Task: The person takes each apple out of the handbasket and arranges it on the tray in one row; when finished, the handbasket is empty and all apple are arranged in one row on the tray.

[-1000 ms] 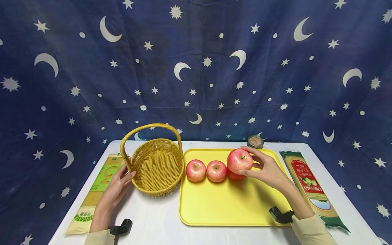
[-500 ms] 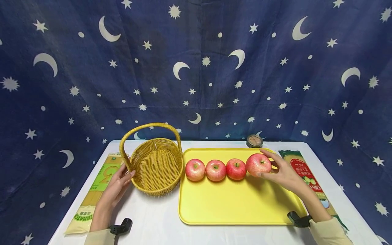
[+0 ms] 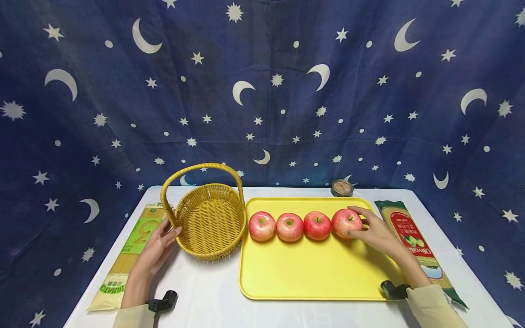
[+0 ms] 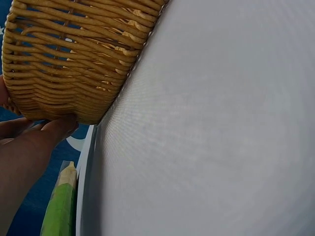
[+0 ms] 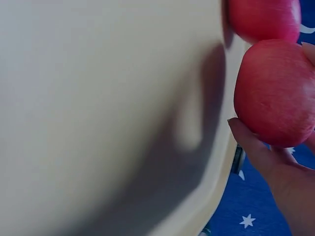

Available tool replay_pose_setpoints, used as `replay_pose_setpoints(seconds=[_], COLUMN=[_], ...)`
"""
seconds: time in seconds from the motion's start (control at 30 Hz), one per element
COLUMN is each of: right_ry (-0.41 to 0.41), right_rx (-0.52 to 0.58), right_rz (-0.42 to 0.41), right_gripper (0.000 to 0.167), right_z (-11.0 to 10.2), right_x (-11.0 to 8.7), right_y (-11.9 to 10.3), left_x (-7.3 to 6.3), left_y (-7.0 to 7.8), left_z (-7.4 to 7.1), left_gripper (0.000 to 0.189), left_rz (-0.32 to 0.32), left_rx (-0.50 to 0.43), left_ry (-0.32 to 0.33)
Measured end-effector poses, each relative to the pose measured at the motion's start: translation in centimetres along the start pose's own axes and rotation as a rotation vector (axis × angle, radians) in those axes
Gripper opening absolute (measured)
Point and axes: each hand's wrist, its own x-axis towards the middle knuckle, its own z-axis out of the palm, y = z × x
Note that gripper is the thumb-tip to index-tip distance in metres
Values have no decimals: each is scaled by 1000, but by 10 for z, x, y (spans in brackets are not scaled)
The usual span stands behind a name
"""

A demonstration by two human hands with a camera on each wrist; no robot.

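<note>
My right hand [image 3: 379, 232] holds a red apple [image 3: 347, 222] between thumb and fingers, at the right end of a row on the yellow tray [image 3: 316, 278]. Three more apples make up the rest of the row: a red one [image 3: 317, 225] right beside the held one, then a paler one [image 3: 290, 227], then another [image 3: 262, 226] by the tray's left edge. In the right wrist view, the thumb and fingers curve around the held apple [image 5: 275, 93]. My left hand [image 3: 155, 248] grips the left side of a wicker basket [image 3: 211, 223] with a tall handle; nothing lies inside. Fingers [image 4: 61, 129] press its woven wall in the left wrist view.
A green-labelled pasta packet [image 3: 123, 264] lies at the table's left side, partly behind my left arm. Another pasta packet [image 3: 416, 246] with a red label lies right of the tray. A small round container [image 3: 342, 187] stands behind the tray's back edge.
My right hand has carried its apple rightward from above the third apple and lowered it to the row's right end. The left hand and basket stay in place.
</note>
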Motion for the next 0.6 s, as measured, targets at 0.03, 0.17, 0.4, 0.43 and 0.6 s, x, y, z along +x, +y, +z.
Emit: replay_pose_setpoints(seconds=[0.03,0.17,0.4,0.43,0.6], right_ry=[-4,-25,-28,-29,-15], right_rx=[-1,-1,12,13,9], right_rz=[3,17,23,20,20], right_gripper=[74,75,76,77,81], right_z=[1,7,13,14,17], right_x=[1,4,7,8,13], right_y=[1,3,6,7,7], left_x=[-1,-5,-5,-4,1], left_y=[0,-1,1,3,14], left_z=[0,0,-2,-2,2], left_gripper=[80,80,80,79,74], left_rz=[0,4,-17,-22,-51], left_rx=[1,3,21,24,84], left_ry=[0,3,19,25,63])
